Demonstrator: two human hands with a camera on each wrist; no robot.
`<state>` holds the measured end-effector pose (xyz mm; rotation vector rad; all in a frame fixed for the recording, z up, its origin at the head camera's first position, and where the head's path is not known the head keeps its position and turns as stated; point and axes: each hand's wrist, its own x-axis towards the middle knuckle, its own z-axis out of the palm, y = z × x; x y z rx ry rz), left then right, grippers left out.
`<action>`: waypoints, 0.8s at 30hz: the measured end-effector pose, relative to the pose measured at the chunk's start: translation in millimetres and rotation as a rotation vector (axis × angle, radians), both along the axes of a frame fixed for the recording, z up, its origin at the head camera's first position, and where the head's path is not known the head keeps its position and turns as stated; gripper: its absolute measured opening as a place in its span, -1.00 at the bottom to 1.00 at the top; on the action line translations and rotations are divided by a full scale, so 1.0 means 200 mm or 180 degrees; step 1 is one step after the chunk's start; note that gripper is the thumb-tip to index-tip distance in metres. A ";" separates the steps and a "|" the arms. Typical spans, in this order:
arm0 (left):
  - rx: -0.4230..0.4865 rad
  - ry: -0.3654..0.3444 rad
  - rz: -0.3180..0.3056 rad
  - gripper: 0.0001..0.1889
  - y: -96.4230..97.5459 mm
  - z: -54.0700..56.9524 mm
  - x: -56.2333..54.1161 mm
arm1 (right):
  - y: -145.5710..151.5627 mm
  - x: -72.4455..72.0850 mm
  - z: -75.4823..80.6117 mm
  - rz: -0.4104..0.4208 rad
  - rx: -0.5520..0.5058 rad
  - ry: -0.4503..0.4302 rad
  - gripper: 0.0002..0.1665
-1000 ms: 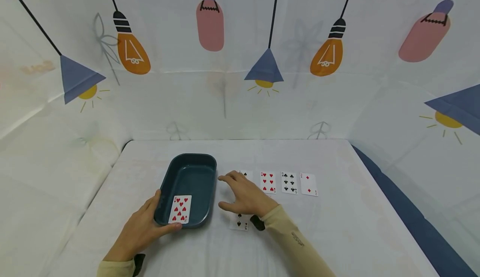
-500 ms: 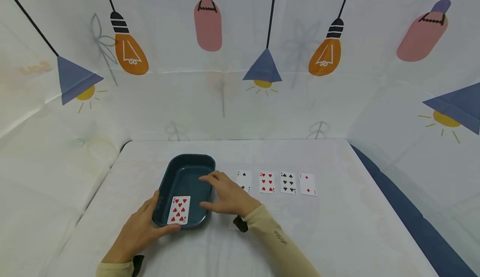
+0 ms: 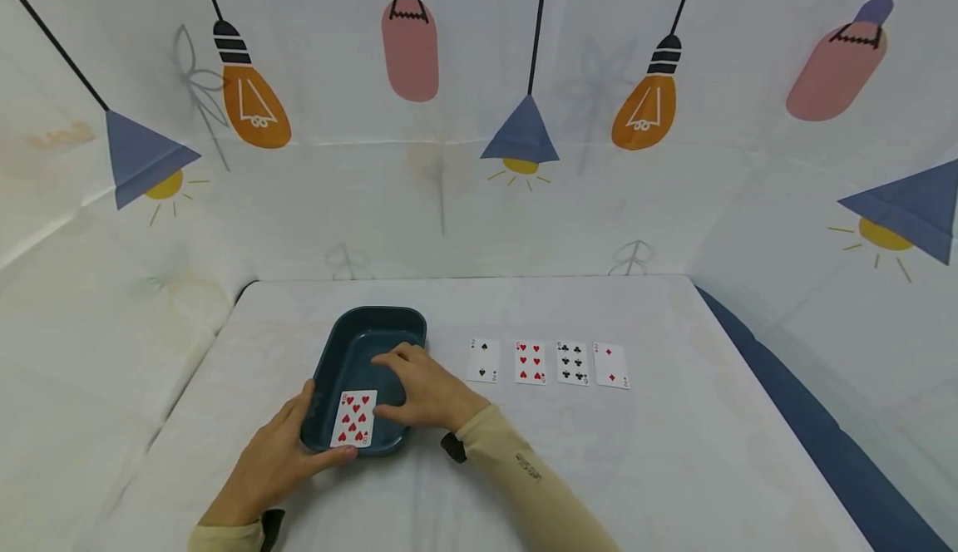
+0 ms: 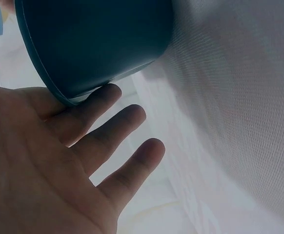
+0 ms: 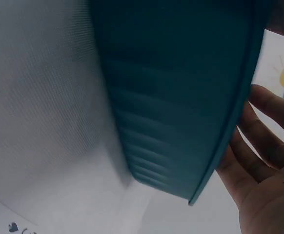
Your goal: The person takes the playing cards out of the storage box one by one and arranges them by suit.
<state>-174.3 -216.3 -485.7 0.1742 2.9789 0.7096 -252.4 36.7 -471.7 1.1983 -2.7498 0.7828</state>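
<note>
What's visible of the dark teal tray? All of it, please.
The tray is a dark teal rounded rectangle with raised walls and a slim rim, slightly glossy; plastic or ceramic, can't tell. It sits right way up on the white table, longer front to back than across. A hearts card is face up inside, at the near end. The left hand touches its near-left corner; the right hand reaches over its right side, contact unclear.

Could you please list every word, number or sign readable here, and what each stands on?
"2", spades: two of spades.
"6", hearts: six of hearts.
"6", clubs: six of clubs.
"2", diamonds: two of diamonds.
Hearts, number too small: playing card in the tray.
Spade, character beside it cut off: card edging the right wrist view.
Too blurred: lettering on right sleeve; faint orange marks on backdrop.
</note>
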 end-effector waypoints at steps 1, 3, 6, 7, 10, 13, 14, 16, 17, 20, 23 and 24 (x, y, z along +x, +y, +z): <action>0.0001 -0.0002 0.0002 0.41 0.00 0.00 0.00 | -0.01 0.00 -0.01 0.0004 0.0003 -0.0018 -0.16; -0.0009 -0.0007 -0.0011 0.41 0.00 0.00 0.00 | -0.03 0.00 -0.02 -0.0022 0.0072 -0.0017 -0.15; 0.0000 -0.0012 -0.0030 0.39 0.00 0.01 0.00 | -0.06 0.00 -0.03 -0.0065 0.0225 -0.0006 -0.12; 0.0002 -0.0014 -0.0039 0.39 0.00 0.01 0.00 | -0.07 0.00 -0.03 -0.0075 0.0266 -0.0018 -0.11; 0.0022 -0.0011 -0.0048 0.38 0.00 0.01 0.01 | -0.10 0.00 -0.03 -0.0090 0.0414 -0.0034 -0.09; 0.0029 -0.0024 -0.0056 0.38 0.00 0.02 0.01 | -0.13 0.00 -0.03 -0.0075 0.0546 -0.0044 -0.05; 0.0034 -0.0024 -0.0054 0.38 0.00 0.02 0.01 | -0.14 0.00 -0.04 -0.0068 0.0601 -0.0033 -0.04; 0.0049 -0.0018 -0.0048 0.37 0.00 0.02 0.01 | -0.16 0.00 -0.04 -0.0059 0.0699 -0.0027 -0.01; 0.0059 -0.0010 -0.0050 0.37 0.00 0.02 0.01 | -0.17 0.00 -0.04 -0.0058 0.0746 -0.0019 0.00; 0.0096 0.0046 -0.0065 0.35 0.00 0.02 0.00 | -0.19 0.00 -0.05 -0.0054 0.0920 0.0059 0.03; 0.0130 0.0087 -0.0089 0.34 0.00 0.02 0.00 | -0.21 0.00 -0.06 -0.0050 0.1123 0.0222 0.03; 0.0140 0.0094 -0.0097 0.33 0.00 0.02 0.00 | -0.21 0.00 -0.07 -0.0056 0.1189 0.0288 0.03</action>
